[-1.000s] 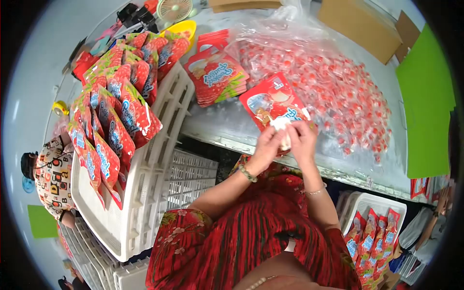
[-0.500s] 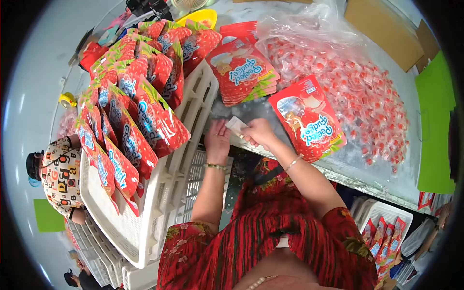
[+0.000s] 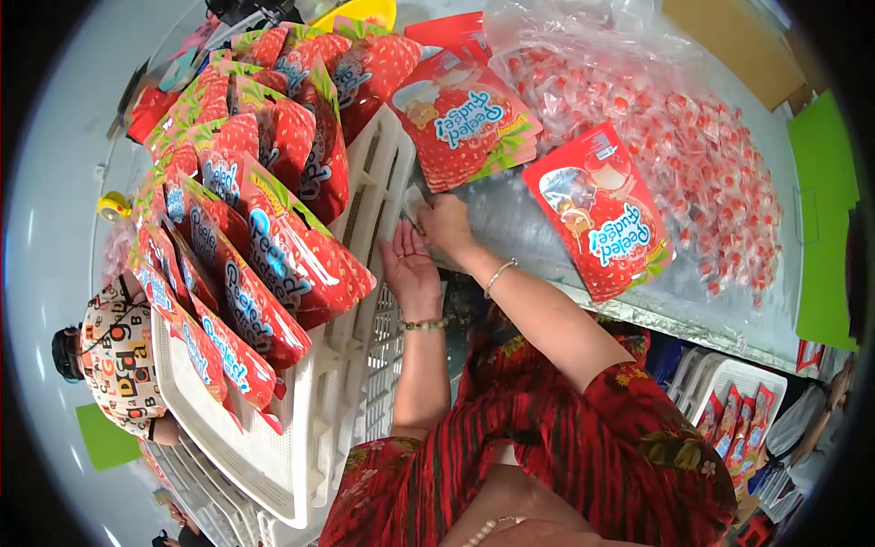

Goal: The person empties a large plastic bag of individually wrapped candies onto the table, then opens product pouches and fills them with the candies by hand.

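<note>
My left hand (image 3: 412, 273) is palm up beside the stacked white trays (image 3: 396, 164), its fingers apart and nothing in it. Just above it, my right hand (image 3: 444, 223) pinches a small whitish packet (image 3: 415, 204) at the table's edge. A single red "Peeled Fudge!" pouch (image 3: 602, 214) lies flat on the table to the right of my hands. Behind them is a stack of the same pouches (image 3: 465, 118). Wrapped red and white candies (image 3: 674, 155) form a large pile at the right.
Many filled pouches (image 3: 273, 264) stand in the top white tray at the left. A person (image 3: 123, 365) in a patterned shirt is beyond it. Cardboard (image 3: 729, 46) and a green panel (image 3: 820, 219) stand at the right. A lower tray (image 3: 729, 383) holds more pouches.
My hands have moved left, away from the single pouch, to the tray stack. My left hand has let go of the whitish packet and opened; my right hand keeps it. The view has shifted.
</note>
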Action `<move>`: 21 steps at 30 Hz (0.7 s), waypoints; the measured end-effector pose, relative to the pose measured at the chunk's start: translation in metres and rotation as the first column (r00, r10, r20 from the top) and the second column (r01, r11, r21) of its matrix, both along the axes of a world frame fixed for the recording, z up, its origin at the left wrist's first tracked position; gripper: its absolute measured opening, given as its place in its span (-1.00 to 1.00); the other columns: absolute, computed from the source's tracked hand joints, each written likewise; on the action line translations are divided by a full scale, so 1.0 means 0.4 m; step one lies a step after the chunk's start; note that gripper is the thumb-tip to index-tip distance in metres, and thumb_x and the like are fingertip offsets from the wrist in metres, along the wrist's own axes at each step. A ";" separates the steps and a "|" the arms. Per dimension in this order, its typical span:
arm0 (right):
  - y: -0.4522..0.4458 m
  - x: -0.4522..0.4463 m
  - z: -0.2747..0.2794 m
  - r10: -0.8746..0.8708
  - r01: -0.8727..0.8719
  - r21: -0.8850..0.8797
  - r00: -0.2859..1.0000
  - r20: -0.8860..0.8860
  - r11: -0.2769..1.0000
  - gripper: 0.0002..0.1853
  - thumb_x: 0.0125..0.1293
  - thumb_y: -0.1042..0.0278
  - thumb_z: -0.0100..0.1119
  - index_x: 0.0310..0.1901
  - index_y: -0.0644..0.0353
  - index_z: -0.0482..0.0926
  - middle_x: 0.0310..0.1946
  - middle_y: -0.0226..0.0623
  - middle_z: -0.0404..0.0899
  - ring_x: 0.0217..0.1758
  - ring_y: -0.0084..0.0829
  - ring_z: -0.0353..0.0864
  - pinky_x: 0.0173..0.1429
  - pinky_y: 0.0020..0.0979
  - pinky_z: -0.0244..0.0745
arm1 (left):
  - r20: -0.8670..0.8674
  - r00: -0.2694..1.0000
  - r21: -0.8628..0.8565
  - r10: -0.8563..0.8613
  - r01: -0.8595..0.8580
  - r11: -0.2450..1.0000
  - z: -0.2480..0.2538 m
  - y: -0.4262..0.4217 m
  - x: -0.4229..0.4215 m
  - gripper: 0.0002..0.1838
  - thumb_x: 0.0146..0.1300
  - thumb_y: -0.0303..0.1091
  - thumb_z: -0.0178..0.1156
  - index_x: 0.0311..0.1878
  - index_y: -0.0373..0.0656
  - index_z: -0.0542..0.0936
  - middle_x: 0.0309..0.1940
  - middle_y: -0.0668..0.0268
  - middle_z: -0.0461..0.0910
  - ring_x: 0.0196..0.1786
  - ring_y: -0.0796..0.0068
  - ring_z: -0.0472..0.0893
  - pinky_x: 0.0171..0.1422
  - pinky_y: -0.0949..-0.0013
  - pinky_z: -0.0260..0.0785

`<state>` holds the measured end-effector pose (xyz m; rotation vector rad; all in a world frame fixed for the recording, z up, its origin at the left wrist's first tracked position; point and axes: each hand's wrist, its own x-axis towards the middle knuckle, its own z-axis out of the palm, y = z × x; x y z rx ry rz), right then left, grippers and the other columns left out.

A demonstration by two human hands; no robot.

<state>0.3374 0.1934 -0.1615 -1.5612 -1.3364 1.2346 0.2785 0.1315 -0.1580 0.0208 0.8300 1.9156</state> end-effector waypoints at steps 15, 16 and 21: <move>0.056 -0.047 -0.049 -0.042 0.044 0.177 0.999 -0.015 0.983 -0.81 -0.10 0.34 0.00 -0.59 0.29 0.51 -0.65 0.02 0.44 -0.50 -0.11 0.50 -0.36 -0.26 0.40 | 0.062 0.998 0.040 -0.010 0.007 0.999 0.022 -0.007 -0.005 -0.60 0.16 -0.16 -0.10 -0.19 -0.40 0.34 -0.27 0.16 0.46 -0.19 0.50 0.47 -0.12 0.56 0.35; 0.058 -0.048 -0.043 -0.044 0.046 0.176 0.999 -0.016 0.983 -0.81 -0.10 0.34 0.00 -0.59 0.29 0.51 -0.65 0.02 0.44 -0.50 -0.11 0.50 -0.36 -0.26 0.40 | 0.063 0.998 0.041 -0.017 0.014 0.999 0.016 -0.009 -0.008 -0.60 0.16 -0.16 -0.10 -0.19 -0.40 0.34 -0.27 0.16 0.46 -0.19 0.50 0.47 -0.12 0.56 0.36; 0.083 -0.068 -0.014 -0.006 0.000 0.040 0.990 0.139 0.999 -0.84 -0.09 0.45 -0.02 -0.48 0.35 0.50 -0.51 0.13 0.43 -0.37 -0.05 0.47 -0.28 -0.16 0.36 | 0.025 0.999 0.063 -0.048 0.046 0.997 0.009 -0.009 -0.013 -0.59 0.16 -0.15 -0.09 -0.17 -0.40 0.34 -0.24 0.16 0.45 -0.18 0.49 0.46 -0.12 0.55 0.36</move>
